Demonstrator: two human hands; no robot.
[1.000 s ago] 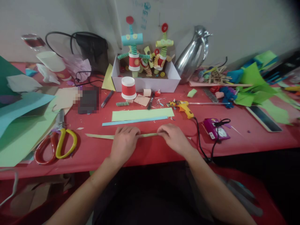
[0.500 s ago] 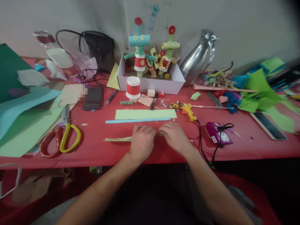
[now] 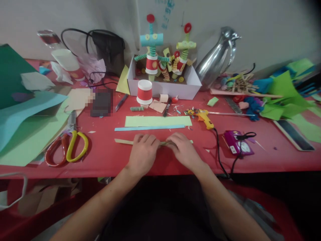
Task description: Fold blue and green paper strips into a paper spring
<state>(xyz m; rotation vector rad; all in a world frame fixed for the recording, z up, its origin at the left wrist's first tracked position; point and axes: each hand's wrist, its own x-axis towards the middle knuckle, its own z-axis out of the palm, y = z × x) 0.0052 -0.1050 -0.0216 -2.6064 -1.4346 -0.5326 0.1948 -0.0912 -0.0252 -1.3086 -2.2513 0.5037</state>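
Frame centre: left hand [image 3: 143, 153] and right hand [image 3: 185, 152] pinch pale strip [image 3: 123, 142], fingers [image 3: 151, 139] closed on it. Blue strip [image 3: 150, 128] lies just above in frame.

Pale yellow-green strip [image 3: 123, 142], light blue strip [image 3: 150, 128], red tabletop [image 3: 102, 154]

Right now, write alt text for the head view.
A person's left hand and right hand hold a narrow pale strip at a red table. Beyond lie a blue strip and green paper; behind them a white box holds paper-cup figures.
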